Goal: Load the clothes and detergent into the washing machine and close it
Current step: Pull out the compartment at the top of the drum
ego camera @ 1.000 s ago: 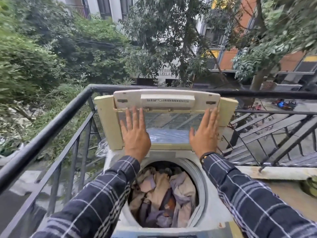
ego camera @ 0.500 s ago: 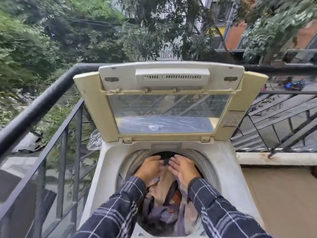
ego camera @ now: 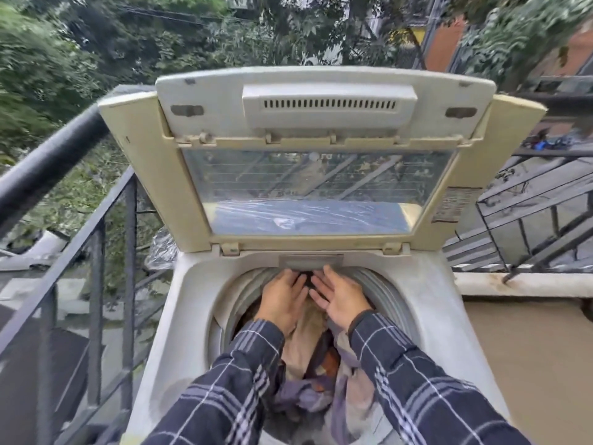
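Observation:
A cream top-loading washing machine stands in front of me with its lid raised upright, clear window facing me. The drum holds a heap of beige, purple and orange clothes. My left hand and my right hand are side by side inside the drum opening near its back rim, palms down, fingers spread, over the clothes. Neither hand grips anything. No detergent is in view.
A black metal railing runs along the left and behind the machine, close to its left side. A crumpled plastic wrap sits behind the machine's left corner. A brown balcony floor lies to the right.
My hands left the raised lid and dropped into the drum, then moved toward its back rim. The camera has come closer to the machine.

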